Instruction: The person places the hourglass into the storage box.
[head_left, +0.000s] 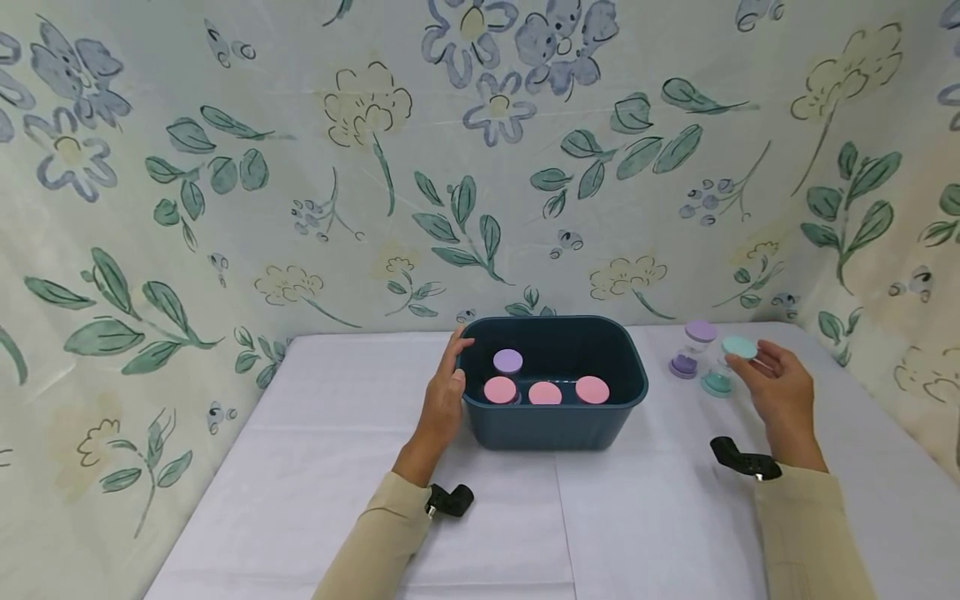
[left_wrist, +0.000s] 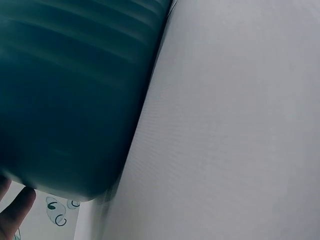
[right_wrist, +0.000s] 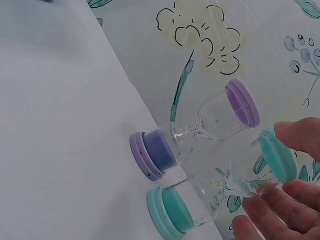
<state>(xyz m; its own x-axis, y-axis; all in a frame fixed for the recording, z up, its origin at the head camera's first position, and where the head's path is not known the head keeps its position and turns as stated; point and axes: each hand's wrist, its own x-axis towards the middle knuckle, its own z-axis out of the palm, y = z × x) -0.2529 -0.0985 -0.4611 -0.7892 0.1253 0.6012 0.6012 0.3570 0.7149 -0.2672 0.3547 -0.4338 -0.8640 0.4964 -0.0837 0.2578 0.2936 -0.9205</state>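
On the right of the table my right hand [head_left: 782, 394] pinches the upper end of a sand timer [head_left: 717, 382] with teal caps and teal sand. The timer stands upright, thumb and fingers at its upper cap. Close beside it stands a purple-capped sand timer [right_wrist: 161, 154], its purple sand in the lower bulb. My left hand [head_left: 441, 402] touches the left end of a dark teal plastic bin [head_left: 552, 427], fingers fairly straight against it. Inside the bin are a purple-capped timer [head_left: 507, 361] and several pink-capped pieces [head_left: 592, 390]; their lower parts are mostly hidden.
A white cloth covers the table [head_left: 300, 467]. Behind it and at both sides hangs a floral curtain [head_left: 450, 217]. Each wrist carries a black camera mount, such as the right camera mount [head_left: 742, 460].
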